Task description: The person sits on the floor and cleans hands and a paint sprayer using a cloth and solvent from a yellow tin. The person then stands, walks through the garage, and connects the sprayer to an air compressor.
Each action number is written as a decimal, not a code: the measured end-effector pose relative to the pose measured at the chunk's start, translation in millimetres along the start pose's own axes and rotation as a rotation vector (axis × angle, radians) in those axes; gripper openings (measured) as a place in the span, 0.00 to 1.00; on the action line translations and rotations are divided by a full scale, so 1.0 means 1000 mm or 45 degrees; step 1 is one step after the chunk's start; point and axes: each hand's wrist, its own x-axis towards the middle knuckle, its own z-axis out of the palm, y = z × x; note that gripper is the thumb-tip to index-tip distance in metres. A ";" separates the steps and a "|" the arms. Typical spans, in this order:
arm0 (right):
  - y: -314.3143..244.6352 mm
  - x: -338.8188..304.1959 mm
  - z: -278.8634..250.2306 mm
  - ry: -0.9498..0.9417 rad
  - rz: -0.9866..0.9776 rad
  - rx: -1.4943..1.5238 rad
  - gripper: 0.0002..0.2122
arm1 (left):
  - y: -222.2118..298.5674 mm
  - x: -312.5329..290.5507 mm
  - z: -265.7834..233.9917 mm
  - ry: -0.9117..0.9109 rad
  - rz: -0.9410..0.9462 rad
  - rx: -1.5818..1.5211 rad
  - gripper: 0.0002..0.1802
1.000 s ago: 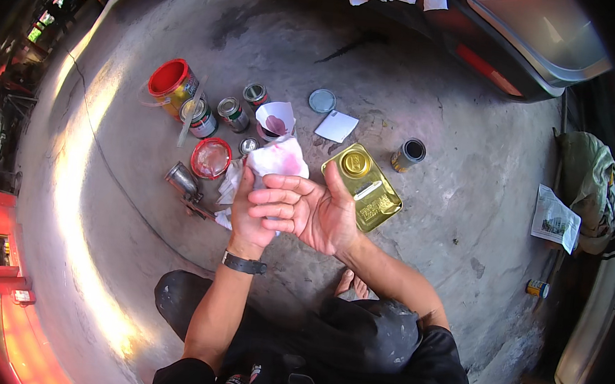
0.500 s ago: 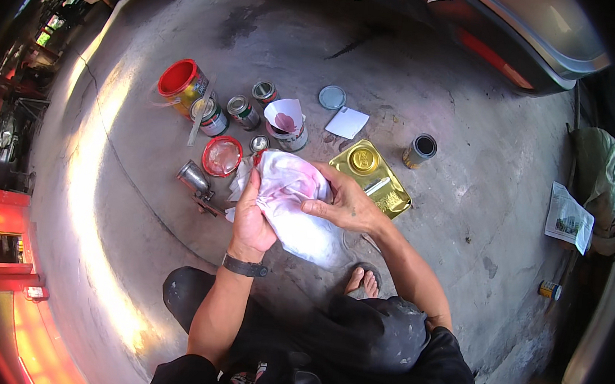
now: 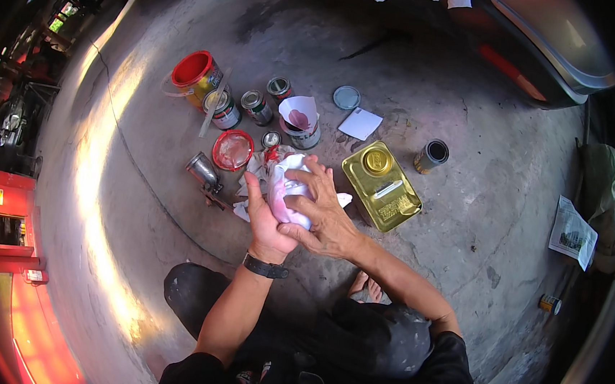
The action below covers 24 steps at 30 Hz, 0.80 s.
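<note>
A white rag with pink stains [image 3: 278, 203] is bunched into a compact wad between my hands. Underneath and on its left side, my left hand [image 3: 269, 232] cups it, thumb pointing up. My right hand [image 3: 327, 215] presses on it from the right, fingers curled over the top. Beyond my hands lies crumpled, red-stained cloth or paper [image 3: 258, 163], partly hidden. A metal cup with a dark fitting, like a spray gun [image 3: 203, 171], lies to the left, beside a red-rimmed lid [image 3: 232, 150]. To the right of my hands stands a gold rectangular tin [image 3: 396, 212].
Several small paint cans [image 3: 256, 107] and a red-and-yellow bucket [image 3: 195, 75] stand ahead. A paper cone [image 3: 299, 110] sits in one can. An open dark can [image 3: 432, 156] is at right. A cable [image 3: 126, 152] crosses the floor at left; a car bumper [image 3: 542, 59] is far right.
The rag, spread and hanging loosely before, is now gathered into a small bundle. My right hand has come in over it, and my left hand has shifted slightly right. The view has moved a little.
</note>
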 end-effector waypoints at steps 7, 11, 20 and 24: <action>0.035 0.014 -0.004 0.177 0.849 0.470 0.12 | -0.018 -0.024 0.021 -0.285 -0.180 0.063 0.73; 0.042 0.008 -0.019 0.400 0.793 0.559 0.11 | 0.022 -0.032 0.014 -0.229 -0.092 -0.091 0.72; 0.024 0.005 0.007 0.160 0.297 -0.111 0.11 | -0.015 -0.036 0.021 -0.089 0.041 0.248 0.63; 0.048 -0.008 -0.015 0.234 0.644 0.276 0.11 | 0.017 -0.049 -0.014 -0.365 0.088 0.173 0.52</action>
